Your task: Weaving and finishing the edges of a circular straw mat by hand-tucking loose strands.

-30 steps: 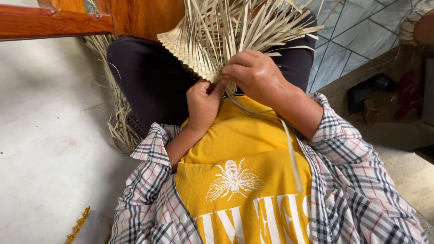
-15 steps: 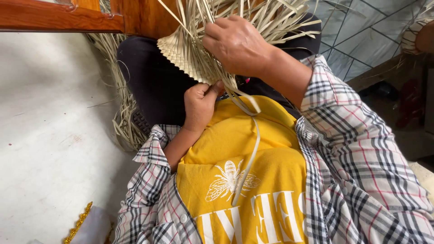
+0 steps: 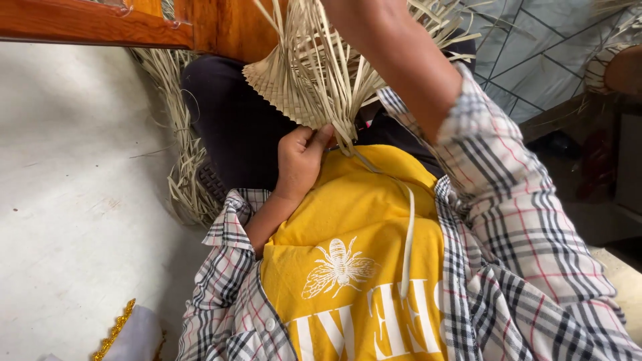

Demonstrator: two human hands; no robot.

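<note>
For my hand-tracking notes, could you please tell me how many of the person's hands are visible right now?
1. The left hand is in plain view, pinching the lower edge of the woven palm-leaf piece above the lap. The right hand is out of frame past the top edge; only its forearm and plaid sleeve show.

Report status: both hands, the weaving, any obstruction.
Left hand pinching woven palm-leaf piece at its lower edge. Right hand out of frame, forearm crossing over strips.
</note>
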